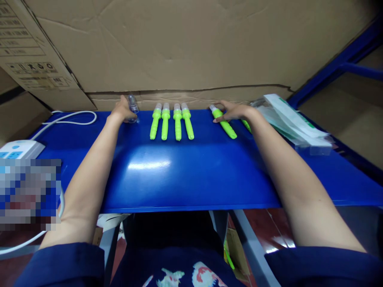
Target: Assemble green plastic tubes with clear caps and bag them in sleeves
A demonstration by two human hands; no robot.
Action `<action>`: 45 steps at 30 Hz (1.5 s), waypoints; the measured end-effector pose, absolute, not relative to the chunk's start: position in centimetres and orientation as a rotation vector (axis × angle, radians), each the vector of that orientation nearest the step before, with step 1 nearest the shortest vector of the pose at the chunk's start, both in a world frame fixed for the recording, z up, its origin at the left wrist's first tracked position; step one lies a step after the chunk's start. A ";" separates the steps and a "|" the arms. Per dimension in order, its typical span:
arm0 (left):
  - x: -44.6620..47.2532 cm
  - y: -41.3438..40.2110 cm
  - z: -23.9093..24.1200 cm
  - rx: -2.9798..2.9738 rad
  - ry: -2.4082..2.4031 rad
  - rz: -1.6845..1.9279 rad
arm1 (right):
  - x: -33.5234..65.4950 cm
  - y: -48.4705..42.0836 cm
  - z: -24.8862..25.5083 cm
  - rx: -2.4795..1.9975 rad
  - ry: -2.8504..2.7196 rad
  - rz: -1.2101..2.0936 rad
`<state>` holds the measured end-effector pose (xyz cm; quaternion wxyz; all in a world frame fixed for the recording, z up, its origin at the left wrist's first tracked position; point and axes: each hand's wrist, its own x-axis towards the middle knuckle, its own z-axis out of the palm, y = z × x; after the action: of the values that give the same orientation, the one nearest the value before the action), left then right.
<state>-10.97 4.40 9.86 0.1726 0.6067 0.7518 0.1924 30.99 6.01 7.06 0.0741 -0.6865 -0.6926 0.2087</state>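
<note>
My left hand [122, 109] is at the back left of the blue table, its fingers and thumb around small clear plastic pieces [133, 103] that look like caps. How many pieces are there I cannot tell. To the right, my right hand [235, 111] has its thumb and fingers about the upper part of a bright green stick [228, 128] with a clear top. This stick slants toward me. Another green stick [246, 125] is mostly hidden under that hand. Between my hands lie several matching green sticks [177, 125] side by side, clear ends toward the back.
A cardboard wall [179, 52] closes off the back of the blue table [191, 171]. Clear plastic packaging [296, 119] lies at the right. On the left are a white power strip [24, 148] and its looped cable [74, 122]. A blue frame bar [332, 67] rises at the right.
</note>
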 end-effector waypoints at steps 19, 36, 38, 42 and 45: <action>-5.2 1.4 12.6 1.648 1.545 0.903 | 25.3 2.7 10.3 -1.447 -2.476 0.659; -3.3 1.0 11.6 1.896 1.213 0.776 | 21.1 -1.4 12.3 -1.266 -2.212 0.899; -3.3 0.9 11.5 1.974 1.234 0.764 | 20.9 -1.7 12.4 -1.260 -2.183 0.903; -3.2 0.8 11.5 2.088 1.166 0.710 | 20.6 -2.1 12.4 -1.251 -2.151 0.973; -3.1 0.9 11.7 2.189 1.082 0.712 | 20.5 -2.2 12.3 -1.273 -2.118 1.013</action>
<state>-3.11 0.94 11.67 0.2946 0.8225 0.4063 0.2675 20.47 -2.16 12.29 0.2333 -0.4634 -0.7713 0.3688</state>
